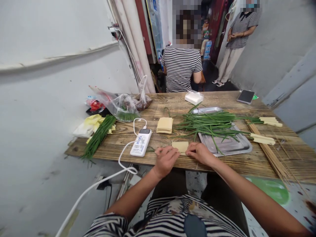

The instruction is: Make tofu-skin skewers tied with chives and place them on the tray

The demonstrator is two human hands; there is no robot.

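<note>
Left of the metal tray [230, 148], the left hand [166, 160] and the right hand [200, 153] are resting half curled at both ends of a thin yellow sheet [180, 145], maybe so it is lying flat; nobody can tell how tightly they are pinching. Green stalks [212, 120] are lying across the tray and a yellow stack [164, 125] is sitting left of it, probably for easy reach.
</note>
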